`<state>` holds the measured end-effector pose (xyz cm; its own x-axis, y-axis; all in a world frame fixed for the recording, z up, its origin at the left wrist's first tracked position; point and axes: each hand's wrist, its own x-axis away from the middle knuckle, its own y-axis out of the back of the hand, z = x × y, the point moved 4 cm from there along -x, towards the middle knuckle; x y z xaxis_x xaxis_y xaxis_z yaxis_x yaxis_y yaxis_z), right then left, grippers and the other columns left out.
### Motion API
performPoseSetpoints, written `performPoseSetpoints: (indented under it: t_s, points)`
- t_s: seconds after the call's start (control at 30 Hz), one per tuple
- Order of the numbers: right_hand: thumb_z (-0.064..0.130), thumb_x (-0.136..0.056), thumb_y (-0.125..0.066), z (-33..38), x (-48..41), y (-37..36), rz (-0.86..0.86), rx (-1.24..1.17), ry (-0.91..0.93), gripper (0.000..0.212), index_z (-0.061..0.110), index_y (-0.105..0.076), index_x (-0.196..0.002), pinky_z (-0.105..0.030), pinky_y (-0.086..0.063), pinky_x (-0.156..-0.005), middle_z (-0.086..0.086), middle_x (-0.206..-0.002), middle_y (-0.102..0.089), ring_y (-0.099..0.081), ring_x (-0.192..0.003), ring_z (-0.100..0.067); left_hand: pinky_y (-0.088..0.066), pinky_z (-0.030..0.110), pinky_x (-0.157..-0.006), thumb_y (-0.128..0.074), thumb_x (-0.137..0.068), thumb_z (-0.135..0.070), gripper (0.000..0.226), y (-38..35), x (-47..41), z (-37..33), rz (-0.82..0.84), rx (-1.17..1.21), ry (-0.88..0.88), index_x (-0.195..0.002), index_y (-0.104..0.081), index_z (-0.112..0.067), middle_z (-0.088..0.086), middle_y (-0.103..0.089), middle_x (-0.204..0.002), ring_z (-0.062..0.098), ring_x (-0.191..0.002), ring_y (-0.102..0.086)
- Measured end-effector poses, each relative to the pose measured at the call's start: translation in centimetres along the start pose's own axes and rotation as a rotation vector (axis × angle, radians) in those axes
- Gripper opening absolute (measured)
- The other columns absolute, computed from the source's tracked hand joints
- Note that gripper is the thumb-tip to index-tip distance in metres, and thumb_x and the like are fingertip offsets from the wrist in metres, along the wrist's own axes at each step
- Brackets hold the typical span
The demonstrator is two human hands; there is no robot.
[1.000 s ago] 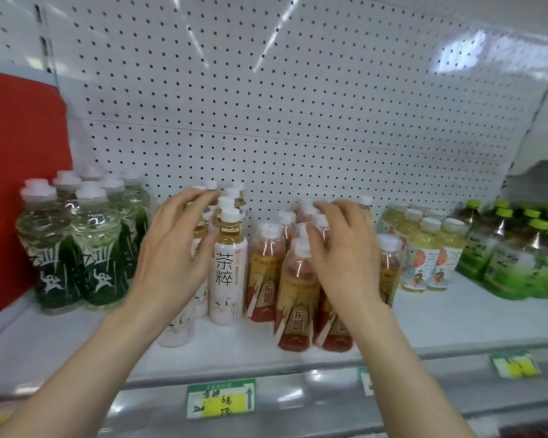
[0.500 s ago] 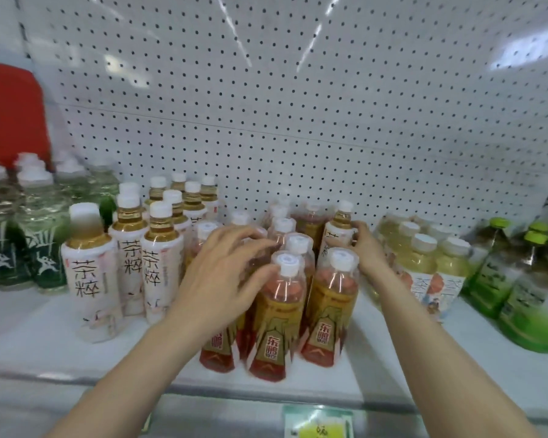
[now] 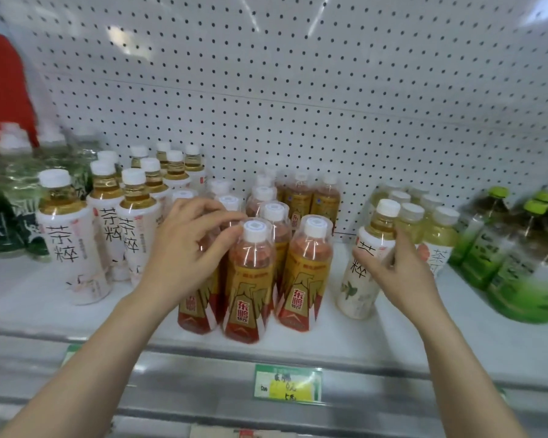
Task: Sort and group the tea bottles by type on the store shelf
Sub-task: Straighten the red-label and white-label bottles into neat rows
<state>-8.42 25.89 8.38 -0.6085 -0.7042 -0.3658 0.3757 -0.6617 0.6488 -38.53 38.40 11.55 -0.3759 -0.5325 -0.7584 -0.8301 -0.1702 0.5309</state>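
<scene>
My right hand [image 3: 396, 267] grips a white-labelled tea bottle [image 3: 363, 279] with a white cap, which stands at the shelf front to the right of the red-and-gold bottles [image 3: 304, 270]. My left hand [image 3: 187, 248] rests with curled fingers on the left bottles of that red-and-gold group, its fingertips near the cap of the front bottle [image 3: 250, 279]. Several more white-labelled bottles [image 3: 70, 241] of the same type stand in a cluster on the left. Yellow-green tea bottles [image 3: 437, 235] sit right behind the held bottle.
Green-labelled bottles [image 3: 516, 257] with green caps fill the far right. Clear bottles with dark green labels [image 3: 7, 216] stand at the far left by a red panel [image 3: 4, 86]. White pegboard [image 3: 298, 90] backs the shelf [image 3: 393, 336]. A green price tag [image 3: 287, 384] hangs on the front rail.
My right hand has drawn a white-labelled bottle out from behind the red-and-gold group to the front right. The camera has moved closer. My left hand stays on the red-and-gold bottles.
</scene>
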Motion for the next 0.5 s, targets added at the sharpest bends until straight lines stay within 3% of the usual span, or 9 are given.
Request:
performPoseSetpoints:
  t_s: [0.1,0.2,0.27,0.33,0.37,0.43,0.5]
  points:
    - [0.049,-0.082,-0.073,0.2,1.5,1.1,-0.003,0.001,-0.028,0.074,0.021,-0.043,-0.144,-0.034,-0.045,-0.083,0.003,-0.13,-0.061,-0.058,-0.11,-0.017,-0.021,0.001,-0.087,-0.047,-0.091,-0.048,0.037,0.1,0.0,-0.1,0.001,-0.009,-0.01,-0.114,-0.071,-0.032,-0.009,-0.057,-0.1,0.005,-0.099,-0.037]
    - [0.053,-0.081,-0.073,1.4,1.6,2.6,-0.017,-0.023,-0.069,0.083,0.022,-0.037,-0.149,-0.043,-0.049,-0.096,-0.002,-0.138,-0.057,-0.057,-0.119,-0.022,-0.023,0.002,-0.085,-0.044,-0.093,-0.05,0.039,0.4,-0.2,-0.1,0.042,-0.001,-0.026,-0.114,-0.072,-0.032,-0.012,-0.059,-0.097,0.007,-0.099,-0.041]
    - [0.059,-0.085,-0.066,3.5,1.3,5.2,-0.237,-0.014,-0.001,0.084,0.023,-0.031,-0.152,-0.05,-0.046,-0.101,-0.008,-0.142,-0.052,-0.053,-0.126,-0.027,-0.029,0.009,-0.085,-0.044,-0.095,-0.048,0.039,1.0,-1.0,0.2,0.05,0.014,-0.031,-0.111,-0.074,-0.029,-0.01,-0.064,-0.099,0.006,-0.099,-0.046]
    - [0.056,-0.091,-0.059,7.6,1.0,6.8,-0.429,-0.048,0.178,0.065,0.027,-0.039,-0.146,-0.05,-0.049,-0.096,-0.003,-0.129,-0.057,-0.057,-0.117,-0.023,-0.039,0.026,-0.087,-0.05,-0.098,-0.043,0.031,1.9,-2.8,0.4,0.053,0.001,-0.039,-0.11,-0.074,-0.027,-0.007,-0.067,-0.105,0.008,-0.102,-0.053]
    - [0.051,-0.092,-0.059,9.9,0.4,6.5,-0.431,-0.046,0.279,0.054,0.028,-0.046,-0.139,-0.049,-0.052,-0.092,0.001,-0.121,-0.059,-0.059,-0.11,-0.019,-0.042,0.031,-0.088,-0.054,-0.098,-0.039,0.027,2.2,-4.1,0.5,0.059,0.002,-0.046,-0.111,-0.074,-0.027,-0.007,-0.068,-0.108,0.01,-0.104,-0.056]
    - [0.042,-0.093,-0.062,14.6,-2.0,4.1,-0.247,0.041,0.408,0.038,0.028,-0.058,-0.128,-0.045,-0.054,-0.088,0.004,-0.106,-0.066,-0.063,-0.099,-0.016,-0.046,0.034,-0.092,-0.059,-0.096,-0.034,0.024,2.5,-7.2,0.6,0.112,0.022,-0.064,-0.115,-0.072,-0.027,-0.006,-0.067,-0.112,0.011,-0.106,-0.059]
    - [0.041,-0.092,-0.065,18.0,-5.0,0.3,0.076,0.2,0.416,0.033,0.03,-0.063,-0.123,-0.036,-0.053,-0.084,0.006,-0.102,-0.069,-0.065,-0.095,-0.015,-0.047,0.036,-0.097,-0.059,-0.096,-0.031,0.028,1.8,-10.2,0.9,0.238,-0.047,-0.066,-0.123,-0.068,-0.026,-0.004,-0.065,-0.119,0.013,-0.11,-0.058]
